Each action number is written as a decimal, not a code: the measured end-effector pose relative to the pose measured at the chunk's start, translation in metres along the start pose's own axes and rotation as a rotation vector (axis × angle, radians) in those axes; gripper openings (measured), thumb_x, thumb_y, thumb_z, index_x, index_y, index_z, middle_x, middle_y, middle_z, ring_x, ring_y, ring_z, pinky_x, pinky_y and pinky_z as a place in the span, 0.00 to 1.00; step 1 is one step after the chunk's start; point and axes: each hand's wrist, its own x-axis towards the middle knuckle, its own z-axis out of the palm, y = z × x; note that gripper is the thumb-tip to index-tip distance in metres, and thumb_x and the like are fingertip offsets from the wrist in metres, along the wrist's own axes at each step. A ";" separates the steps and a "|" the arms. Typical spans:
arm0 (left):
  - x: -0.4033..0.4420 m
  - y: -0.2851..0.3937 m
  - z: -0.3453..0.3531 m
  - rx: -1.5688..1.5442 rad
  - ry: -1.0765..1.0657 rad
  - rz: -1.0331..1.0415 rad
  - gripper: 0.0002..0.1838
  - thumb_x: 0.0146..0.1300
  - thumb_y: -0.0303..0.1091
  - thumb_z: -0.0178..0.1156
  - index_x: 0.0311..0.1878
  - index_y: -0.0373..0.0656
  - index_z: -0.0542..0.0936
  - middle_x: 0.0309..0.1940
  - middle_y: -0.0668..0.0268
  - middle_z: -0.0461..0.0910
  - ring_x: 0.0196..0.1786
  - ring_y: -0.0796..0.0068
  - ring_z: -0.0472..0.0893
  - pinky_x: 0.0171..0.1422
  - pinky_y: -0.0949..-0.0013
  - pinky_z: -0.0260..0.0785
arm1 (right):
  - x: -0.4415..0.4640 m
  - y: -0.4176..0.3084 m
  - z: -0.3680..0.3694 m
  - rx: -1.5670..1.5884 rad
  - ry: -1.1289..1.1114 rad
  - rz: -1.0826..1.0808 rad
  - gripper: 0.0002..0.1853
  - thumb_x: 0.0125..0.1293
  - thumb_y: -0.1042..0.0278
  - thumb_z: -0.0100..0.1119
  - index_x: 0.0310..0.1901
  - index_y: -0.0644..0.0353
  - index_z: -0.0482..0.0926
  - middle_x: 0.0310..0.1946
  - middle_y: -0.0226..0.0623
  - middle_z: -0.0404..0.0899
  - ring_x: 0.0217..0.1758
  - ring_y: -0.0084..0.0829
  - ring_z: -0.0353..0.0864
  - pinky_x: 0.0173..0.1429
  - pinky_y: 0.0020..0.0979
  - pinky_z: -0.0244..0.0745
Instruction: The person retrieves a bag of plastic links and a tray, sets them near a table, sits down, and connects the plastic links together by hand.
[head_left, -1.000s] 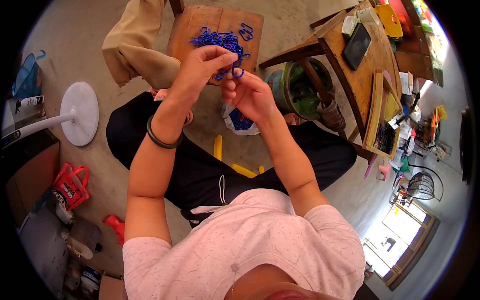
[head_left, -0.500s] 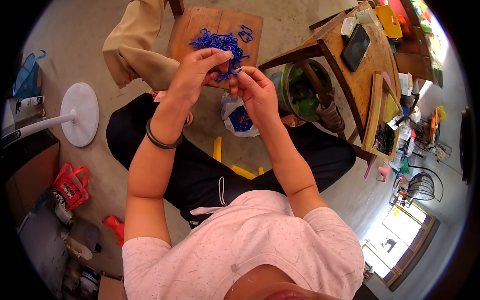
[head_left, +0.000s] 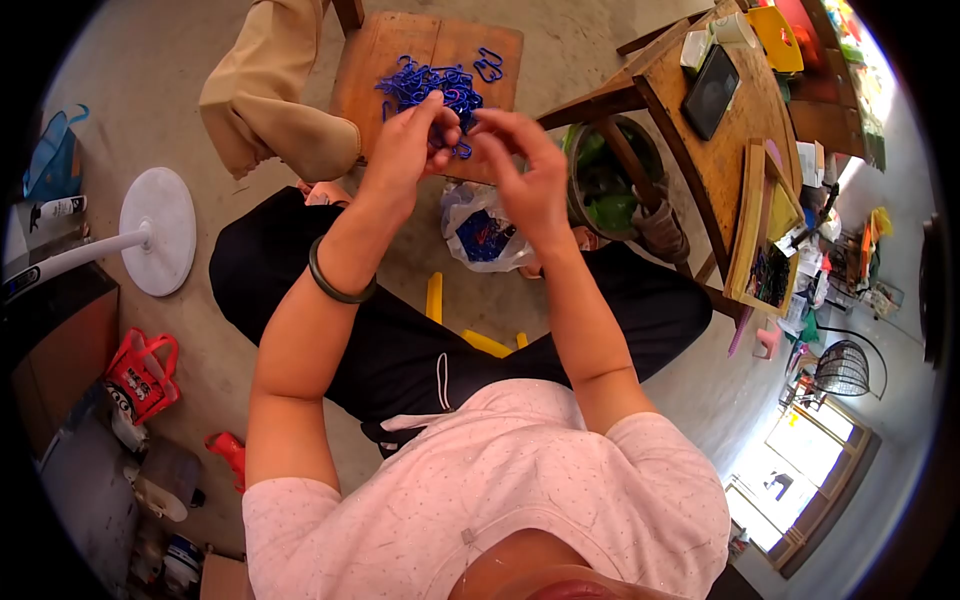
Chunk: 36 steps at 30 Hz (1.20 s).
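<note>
Two hands: left hand (head_left: 403,145) is sitting half-curled over the near edge of the desk (head_left: 460,35), blue loop (head_left: 461,151) showing just beside its fingertips; can't tell if it's gripping. Right hand (head_left: 530,175) is blurring, thumb and fingers standing apart. Pile of blue hooks (head_left: 435,85) is lying tangled just beyond both hands, a loose pair (head_left: 489,65) resting farther out. Step in hand is looking like single-piece handling. Next move is likely calling for fingertip precision: pieces are looking thin, curved, easy to snag. Hooks are glinting smooth, maybe coated wire; desk is showing worn planks. Crinkled translucent bag (head_left: 459,208) is sitting bodyward of the hands.
</note>
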 end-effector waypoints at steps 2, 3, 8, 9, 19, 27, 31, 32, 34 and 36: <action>0.005 0.004 -0.009 -0.084 -0.055 0.024 0.16 0.71 0.46 0.50 0.32 0.45 0.74 0.22 0.72 0.69 0.20 0.82 0.65 0.26 0.78 0.57 | 0.009 0.015 -0.013 0.057 0.103 0.111 0.08 0.61 0.76 0.60 0.43 0.65 0.80 0.31 0.36 0.82 0.32 0.26 0.82 0.38 0.24 0.75; 0.007 0.008 -0.013 -0.119 -0.061 0.040 0.16 0.71 0.45 0.49 0.31 0.45 0.72 0.21 0.72 0.67 0.19 0.82 0.64 0.25 0.77 0.56 | 0.015 0.025 -0.020 0.085 0.156 0.168 0.09 0.61 0.75 0.60 0.43 0.64 0.80 0.31 0.38 0.82 0.32 0.27 0.82 0.39 0.25 0.75; 0.010 0.022 -0.020 -0.285 -0.115 0.044 0.15 0.72 0.43 0.46 0.29 0.47 0.67 0.18 0.74 0.59 0.18 0.81 0.60 0.24 0.77 0.51 | 0.041 0.109 -0.033 -0.325 0.011 0.180 0.11 0.59 0.65 0.63 0.40 0.61 0.83 0.35 0.41 0.83 0.34 0.33 0.84 0.41 0.31 0.77; 0.011 0.022 -0.022 -0.323 -0.150 0.040 0.15 0.72 0.43 0.46 0.29 0.47 0.67 0.19 0.74 0.59 0.18 0.81 0.60 0.24 0.77 0.51 | 0.045 0.121 -0.029 -0.392 -0.045 0.189 0.12 0.58 0.62 0.64 0.39 0.60 0.84 0.35 0.41 0.83 0.34 0.34 0.84 0.41 0.32 0.77; 0.009 0.022 -0.017 -0.304 -0.095 0.033 0.14 0.71 0.42 0.48 0.31 0.46 0.69 0.22 0.73 0.62 0.23 0.80 0.63 0.29 0.76 0.55 | 0.065 0.162 -0.001 -0.209 -0.049 0.484 0.15 0.57 0.57 0.67 0.37 0.62 0.84 0.27 0.37 0.84 0.27 0.27 0.81 0.36 0.30 0.76; 0.009 0.018 -0.015 -0.260 -0.075 0.045 0.14 0.71 0.42 0.50 0.33 0.44 0.72 0.22 0.72 0.66 0.24 0.79 0.67 0.29 0.76 0.57 | 0.063 0.118 -0.002 -0.031 0.041 0.146 0.08 0.60 0.68 0.66 0.37 0.63 0.84 0.26 0.32 0.84 0.27 0.18 0.80 0.33 0.23 0.74; 0.007 0.020 -0.015 -0.264 -0.043 0.052 0.13 0.71 0.42 0.51 0.33 0.44 0.73 0.22 0.71 0.67 0.24 0.80 0.67 0.29 0.76 0.57 | 0.058 0.109 0.004 -0.247 -0.111 0.045 0.06 0.63 0.72 0.60 0.40 0.62 0.83 0.29 0.32 0.84 0.32 0.19 0.83 0.36 0.23 0.77; 0.007 0.019 -0.015 -0.265 -0.038 0.057 0.13 0.71 0.42 0.51 0.33 0.44 0.73 0.22 0.71 0.68 0.24 0.80 0.67 0.29 0.76 0.57 | 0.055 0.112 0.004 -0.350 -0.163 0.048 0.06 0.63 0.74 0.59 0.41 0.62 0.83 0.29 0.33 0.85 0.33 0.20 0.84 0.38 0.23 0.78; 0.008 0.020 -0.016 -0.271 -0.048 0.065 0.13 0.70 0.42 0.51 0.33 0.44 0.74 0.22 0.71 0.68 0.24 0.79 0.67 0.29 0.76 0.57 | 0.046 0.122 0.003 -0.263 -0.150 0.076 0.07 0.61 0.74 0.59 0.40 0.63 0.83 0.30 0.36 0.85 0.32 0.25 0.85 0.38 0.25 0.77; 0.008 0.019 -0.018 -0.282 -0.071 0.067 0.13 0.70 0.41 0.52 0.33 0.43 0.74 0.22 0.71 0.68 0.24 0.79 0.67 0.29 0.76 0.57 | 0.037 0.132 0.005 -0.166 -0.128 0.111 0.07 0.60 0.75 0.59 0.39 0.63 0.83 0.30 0.38 0.85 0.32 0.27 0.85 0.39 0.25 0.77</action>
